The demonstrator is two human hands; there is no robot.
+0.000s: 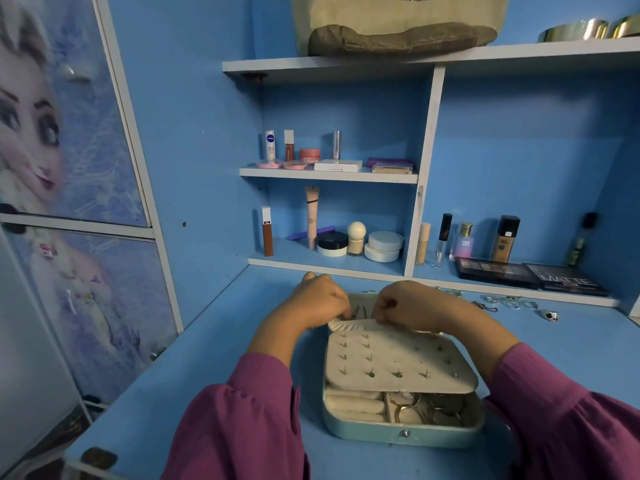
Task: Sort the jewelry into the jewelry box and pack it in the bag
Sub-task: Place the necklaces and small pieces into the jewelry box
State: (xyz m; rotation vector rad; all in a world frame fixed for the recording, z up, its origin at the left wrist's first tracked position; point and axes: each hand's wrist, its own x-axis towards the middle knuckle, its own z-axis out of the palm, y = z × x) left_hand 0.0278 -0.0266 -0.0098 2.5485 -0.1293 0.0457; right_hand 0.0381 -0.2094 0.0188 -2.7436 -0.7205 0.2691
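Jewelry box [403,434] at 6 o'clock: light, rigid shell. Left hand [320,299] and right hand [403,304] pinch the soft, pliable earring panel's [398,362] 12 o'clock edge; studs look small, slippery.

1. Home bedroom, dressing/vanity nook w/ built-in blue-painted wooden desk top [221,341] & white-edged blue shelves [329,175].
2. Shelves stocked w/ makeup: white lip-balm stick w/ blue logo [270,146], pink round jar [309,155], brown liquid-lipstick tube [267,231], white round cream jars [385,245], dark foundation bottle w/ black cap [506,239], black eyeshadow palettes [530,276].
3. Wardrobe door panels w/ cartoon ice-princess print [52,133] at left: kid's/teen's room feel.
4. Beige canvas tote bag w/ printed slogan [398,15] on top shelf; loose silver rings & trinkets [509,303] on desk.
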